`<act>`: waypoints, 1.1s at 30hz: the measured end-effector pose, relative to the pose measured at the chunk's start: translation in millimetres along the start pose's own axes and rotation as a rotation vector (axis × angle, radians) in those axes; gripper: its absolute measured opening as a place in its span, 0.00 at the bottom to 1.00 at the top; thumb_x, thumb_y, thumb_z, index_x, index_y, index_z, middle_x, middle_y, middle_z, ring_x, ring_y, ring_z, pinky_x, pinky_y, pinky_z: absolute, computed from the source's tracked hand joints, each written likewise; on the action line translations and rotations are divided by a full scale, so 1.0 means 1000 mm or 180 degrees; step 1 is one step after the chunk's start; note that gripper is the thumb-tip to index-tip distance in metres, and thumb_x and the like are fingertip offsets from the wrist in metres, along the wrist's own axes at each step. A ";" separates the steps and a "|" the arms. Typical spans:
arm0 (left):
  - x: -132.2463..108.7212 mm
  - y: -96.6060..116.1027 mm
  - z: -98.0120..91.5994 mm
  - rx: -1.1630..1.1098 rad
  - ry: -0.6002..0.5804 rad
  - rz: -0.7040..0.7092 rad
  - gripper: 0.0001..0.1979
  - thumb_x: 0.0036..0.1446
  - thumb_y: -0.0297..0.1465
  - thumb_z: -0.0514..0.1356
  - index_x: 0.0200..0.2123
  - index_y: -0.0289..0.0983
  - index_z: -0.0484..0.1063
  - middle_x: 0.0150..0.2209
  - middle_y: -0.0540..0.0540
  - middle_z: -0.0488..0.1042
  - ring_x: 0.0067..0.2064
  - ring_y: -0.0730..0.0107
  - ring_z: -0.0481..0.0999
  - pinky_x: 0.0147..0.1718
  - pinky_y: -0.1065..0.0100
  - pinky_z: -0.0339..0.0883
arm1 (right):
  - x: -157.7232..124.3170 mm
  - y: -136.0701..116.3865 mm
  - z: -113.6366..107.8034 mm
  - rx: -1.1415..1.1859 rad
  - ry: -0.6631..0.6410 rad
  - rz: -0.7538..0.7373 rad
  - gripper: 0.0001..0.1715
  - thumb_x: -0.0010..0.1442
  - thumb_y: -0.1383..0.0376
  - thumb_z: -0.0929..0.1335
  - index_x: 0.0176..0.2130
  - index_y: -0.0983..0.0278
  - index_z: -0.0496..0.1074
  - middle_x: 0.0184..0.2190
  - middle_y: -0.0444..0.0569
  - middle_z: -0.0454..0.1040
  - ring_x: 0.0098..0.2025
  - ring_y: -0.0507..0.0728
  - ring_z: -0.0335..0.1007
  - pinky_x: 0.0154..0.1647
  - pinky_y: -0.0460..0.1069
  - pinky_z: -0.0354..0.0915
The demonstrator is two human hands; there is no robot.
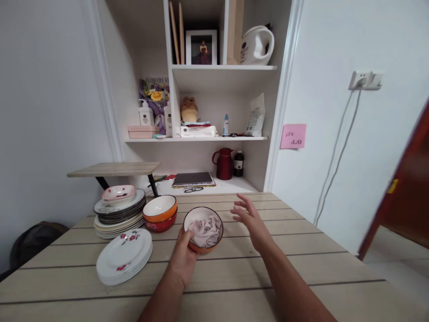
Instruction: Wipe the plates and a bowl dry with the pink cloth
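My left hand [183,256] grips the near left rim of an orange bowl [205,248], thumb inside and fingers beneath. The bowl is tilted toward me, and a crumpled pale pinkish cloth [205,230] lies in it. To the right, my right hand [250,220] hovers above the table with its fingers apart, touching nothing. Left of the held bowl, another orange bowl [161,210] sits stacked on a red bowl [161,225]. Nearer me on that side is a stack of white plates with red flowers [124,252].
Behind these plates stands a taller plate stack [119,217] topped by a pink-rimmed dish [118,192]. A small raised wooden stand [114,168] is at the back left. Shelves hold a laptop [192,178], a dark red jug [224,164] and glasses [193,190] near the table's far edge.
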State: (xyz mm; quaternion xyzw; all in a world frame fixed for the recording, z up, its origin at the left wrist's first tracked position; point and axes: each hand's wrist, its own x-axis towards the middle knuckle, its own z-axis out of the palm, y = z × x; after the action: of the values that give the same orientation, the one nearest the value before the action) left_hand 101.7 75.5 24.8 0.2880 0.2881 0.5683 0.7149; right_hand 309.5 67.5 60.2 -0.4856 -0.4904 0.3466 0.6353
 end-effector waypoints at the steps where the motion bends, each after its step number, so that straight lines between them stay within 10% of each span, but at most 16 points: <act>1: -0.001 0.000 0.001 0.0038 -0.0087 -0.0003 0.28 0.51 0.33 0.64 0.57 0.42 0.66 0.52 0.41 0.76 0.51 0.55 0.76 0.46 0.52 0.72 | -0.001 0.002 0.002 0.0007 -0.0161 0.0194 0.37 0.60 0.51 0.65 0.64 0.56 0.56 0.57 0.55 0.64 0.48 0.59 0.72 0.46 0.55 0.68; 5: -0.008 0.000 0.004 0.0423 -0.0496 0.0147 0.30 0.49 0.34 0.66 0.57 0.42 0.67 0.53 0.42 0.75 0.55 0.54 0.73 0.52 0.56 0.67 | -0.009 0.011 0.021 0.0083 -0.1148 0.0599 0.33 0.51 0.55 0.72 0.55 0.61 0.68 0.48 0.51 0.74 0.44 0.58 0.72 0.43 0.50 0.68; 11: -0.011 0.000 0.009 0.0503 -0.0699 0.0197 0.33 0.52 0.38 0.67 0.61 0.48 0.62 0.62 0.45 0.67 0.61 0.57 0.66 0.60 0.60 0.59 | -0.011 0.032 0.048 0.0650 -0.0345 0.0964 0.21 0.46 0.61 0.71 0.40 0.67 0.73 0.27 0.45 0.77 0.28 0.54 0.71 0.31 0.48 0.66; 26: -0.013 -0.015 0.015 0.0676 -0.0383 0.0689 0.51 0.43 0.33 0.72 0.67 0.46 0.49 0.61 0.40 0.68 0.62 0.54 0.66 0.60 0.61 0.58 | -0.024 0.043 0.072 0.0399 0.0116 0.1050 0.23 0.51 0.67 0.60 0.48 0.63 0.65 0.38 0.51 0.78 0.36 0.58 0.77 0.36 0.52 0.72; 33: -0.005 0.002 0.001 0.0398 -0.0560 0.0276 0.36 0.51 0.36 0.67 0.62 0.43 0.61 0.58 0.42 0.72 0.58 0.55 0.70 0.57 0.58 0.63 | -0.020 0.039 0.068 -0.0495 -0.0116 0.0585 0.22 0.50 0.66 0.63 0.47 0.66 0.66 0.42 0.55 0.75 0.46 0.62 0.72 0.49 0.57 0.68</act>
State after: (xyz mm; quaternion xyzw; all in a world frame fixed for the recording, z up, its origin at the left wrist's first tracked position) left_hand 100.1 70.8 27.4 0.3930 0.2463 0.5521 0.6929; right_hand 239.6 79.5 20.2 -0.5699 -0.4808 0.3730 0.5522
